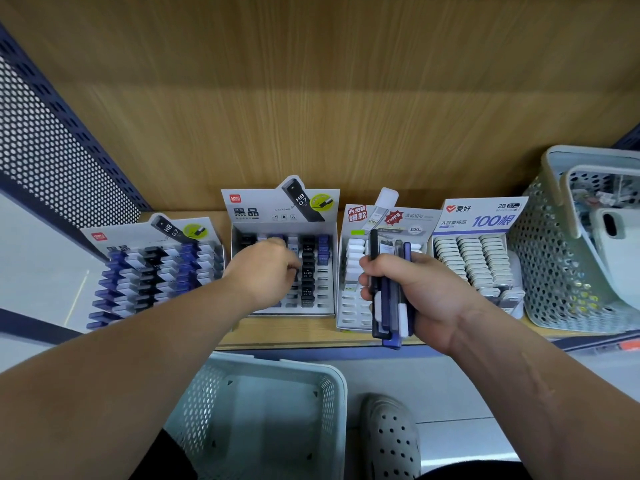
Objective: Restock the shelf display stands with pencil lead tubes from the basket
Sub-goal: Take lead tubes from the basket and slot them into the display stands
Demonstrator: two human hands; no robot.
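My right hand (412,292) grips a bundle of pencil lead tubes (389,306), dark, blue and white, held upright in front of the shelf edge. My left hand (266,271) reaches into the second display stand (284,216), its fingers curled down among the slots; whether they pinch a tube is hidden. That stand holds black, blue and white tubes (308,268) with several slots bare. A pale green basket (263,410) stands on the floor below, showing a bare bottom.
A full stand (156,268) sits at the far left, a white-tube stand (356,268) and a "100" stand (478,258) to the right. Another perforated basket (554,258) with goods stands at the shelf's right end. My shoe (389,434) is beside the floor basket.
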